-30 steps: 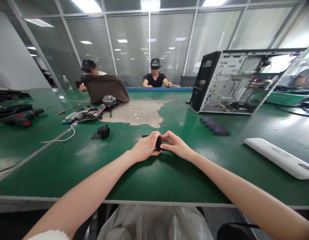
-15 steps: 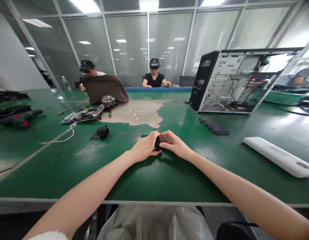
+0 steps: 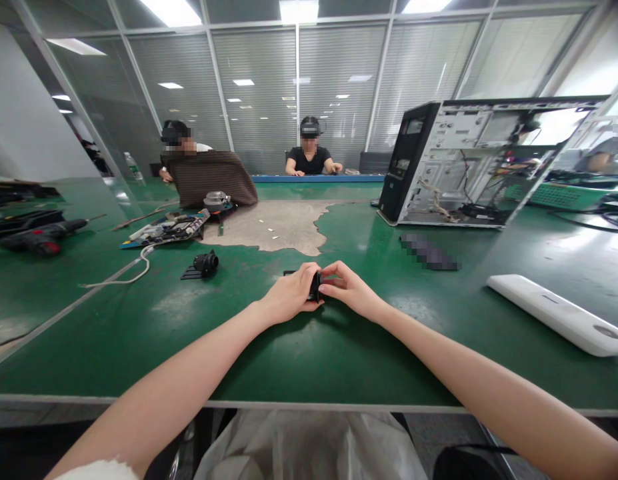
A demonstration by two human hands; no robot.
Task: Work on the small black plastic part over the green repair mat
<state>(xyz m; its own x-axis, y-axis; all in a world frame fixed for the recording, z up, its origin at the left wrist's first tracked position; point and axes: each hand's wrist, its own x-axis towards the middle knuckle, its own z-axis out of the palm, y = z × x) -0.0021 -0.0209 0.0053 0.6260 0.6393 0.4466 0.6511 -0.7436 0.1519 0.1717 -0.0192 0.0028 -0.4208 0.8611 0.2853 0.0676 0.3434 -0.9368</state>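
Green table: hands mostly hide a small black part.

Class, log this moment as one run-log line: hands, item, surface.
left hand: grips black part | right hand: pinches it | surface: green table

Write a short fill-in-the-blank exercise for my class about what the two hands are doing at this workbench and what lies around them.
1. The left hand and the right hand both grip one small ____ part.
2. The hands rest on a ____ table mat.
3. The open computer case stands to the ____ of the hands.
4. The long white device lies ____ on the mat, apart from both hands.

Missing words: black; green; right; flat
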